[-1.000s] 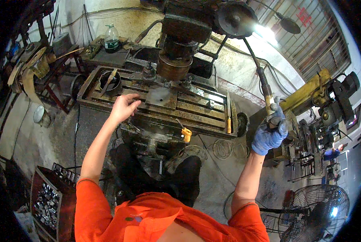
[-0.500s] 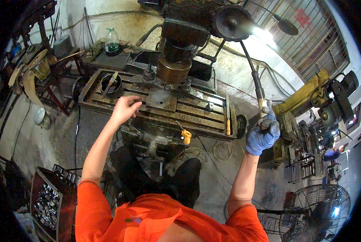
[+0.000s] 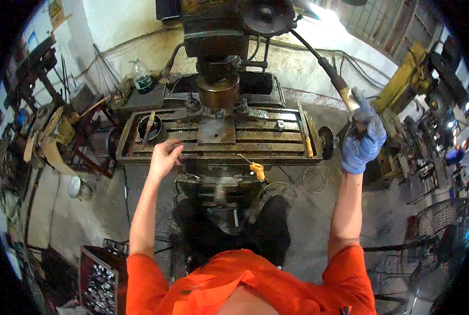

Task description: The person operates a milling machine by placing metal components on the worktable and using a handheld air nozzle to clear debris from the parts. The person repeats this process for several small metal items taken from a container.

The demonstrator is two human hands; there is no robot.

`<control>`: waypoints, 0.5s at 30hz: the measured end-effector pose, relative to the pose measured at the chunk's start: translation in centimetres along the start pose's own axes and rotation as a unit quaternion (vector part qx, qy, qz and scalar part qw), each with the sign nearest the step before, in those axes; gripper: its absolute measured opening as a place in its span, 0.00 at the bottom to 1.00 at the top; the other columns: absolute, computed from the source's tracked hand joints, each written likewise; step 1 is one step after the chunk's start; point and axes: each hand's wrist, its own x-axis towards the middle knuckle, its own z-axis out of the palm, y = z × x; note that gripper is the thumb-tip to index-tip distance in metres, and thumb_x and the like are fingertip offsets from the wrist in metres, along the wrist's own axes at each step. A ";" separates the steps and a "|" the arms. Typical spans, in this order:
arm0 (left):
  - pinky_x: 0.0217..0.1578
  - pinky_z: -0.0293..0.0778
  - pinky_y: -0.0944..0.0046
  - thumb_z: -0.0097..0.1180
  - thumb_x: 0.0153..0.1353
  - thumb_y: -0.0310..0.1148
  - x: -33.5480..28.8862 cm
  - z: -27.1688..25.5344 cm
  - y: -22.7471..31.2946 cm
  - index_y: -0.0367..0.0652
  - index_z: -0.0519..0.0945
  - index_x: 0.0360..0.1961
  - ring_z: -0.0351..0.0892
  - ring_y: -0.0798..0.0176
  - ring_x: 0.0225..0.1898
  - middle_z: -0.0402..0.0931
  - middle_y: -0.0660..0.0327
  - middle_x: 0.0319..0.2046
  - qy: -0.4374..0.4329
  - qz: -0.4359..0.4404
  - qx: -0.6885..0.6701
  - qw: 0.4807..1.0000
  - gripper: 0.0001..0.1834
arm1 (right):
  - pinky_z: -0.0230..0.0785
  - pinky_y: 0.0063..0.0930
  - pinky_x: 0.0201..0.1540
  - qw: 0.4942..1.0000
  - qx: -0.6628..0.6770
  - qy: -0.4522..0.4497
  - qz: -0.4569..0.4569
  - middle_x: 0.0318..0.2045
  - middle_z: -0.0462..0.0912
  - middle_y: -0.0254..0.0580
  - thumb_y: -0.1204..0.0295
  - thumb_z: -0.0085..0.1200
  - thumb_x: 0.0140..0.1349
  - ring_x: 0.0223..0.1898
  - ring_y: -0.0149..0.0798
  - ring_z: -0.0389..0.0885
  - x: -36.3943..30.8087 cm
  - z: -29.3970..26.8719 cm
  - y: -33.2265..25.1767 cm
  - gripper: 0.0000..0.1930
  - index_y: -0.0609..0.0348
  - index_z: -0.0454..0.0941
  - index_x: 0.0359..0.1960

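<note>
My right hand (image 3: 364, 137), in a blue knit glove, is closed around the pale grip of a long lever (image 3: 330, 71). That lever slopes down to the right from the upper part of a drilling or milling machine (image 3: 216, 39). Bare, my left hand (image 3: 166, 157) hovers by the front edge of the slotted machine table (image 3: 187, 148), its fingers loosely bent, thumb apart, with nothing in them. On the table, a flat metal plate (image 3: 216, 137) lies beneath the brassy round spindle head (image 3: 218, 92). Left of it stands a round pan (image 3: 156, 127) with a brush (image 3: 150, 125) across it.
A yellow-handled tool (image 3: 257, 169) sticks out from the table's front. Another yellow handle (image 3: 309, 146) lies along the right end. At lower left stands a box of metal parts (image 3: 100, 289); a large fan (image 3: 428, 252) is at right. A plastic bottle (image 3: 141, 77) stands behind.
The whole view has shifted, so the machine sits higher in the picture. The lever slants more, and my right hand on it is farther right and up. My left hand stays by the table edge.
</note>
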 end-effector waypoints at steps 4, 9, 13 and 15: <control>0.16 0.68 0.72 0.53 0.56 0.29 -0.4 -0.3 0.1 0.29 0.73 0.44 0.71 0.73 0.17 0.75 0.58 0.19 0.013 -0.004 -0.020 1.000 0.16 | 0.64 0.33 0.43 0.998 -0.013 -0.014 -0.054 0.25 0.77 0.49 0.57 0.48 0.55 0.38 0.43 0.76 1.5 0.8 -0.6 0.22 0.70 0.75 0.21; 0.16 0.70 0.72 0.53 0.56 0.27 -0.9 -0.8 0.8 0.29 0.73 0.44 0.73 0.72 0.20 0.76 0.57 0.22 0.020 -0.031 -0.012 0.999 0.16 | 0.62 0.34 0.46 0.997 -0.023 -0.024 -0.064 0.29 0.79 0.53 0.59 0.47 0.56 0.41 0.46 0.76 2.8 1.2 -1.8 0.21 0.69 0.75 0.20; 0.17 0.70 0.71 0.54 0.56 0.28 -1.6 -1.4 0.7 0.27 0.73 0.44 0.74 0.69 0.18 0.76 0.58 0.22 0.036 -0.033 -0.011 0.999 0.17 | 0.65 0.28 0.38 0.996 -0.033 -0.029 -0.076 0.34 0.80 0.55 0.60 0.47 0.56 0.32 0.39 0.77 3.7 1.2 -2.0 0.19 0.69 0.77 0.24; 0.17 0.70 0.70 0.54 0.56 0.28 -1.9 -2.0 0.0 0.26 0.72 0.44 0.74 0.68 0.17 0.76 0.58 0.22 0.041 -0.028 -0.020 0.999 0.17 | 0.65 0.24 0.33 0.996 -0.029 -0.016 -0.088 0.35 0.80 0.55 0.60 0.48 0.56 0.27 0.34 0.75 4.3 1.5 -2.0 0.19 0.69 0.78 0.26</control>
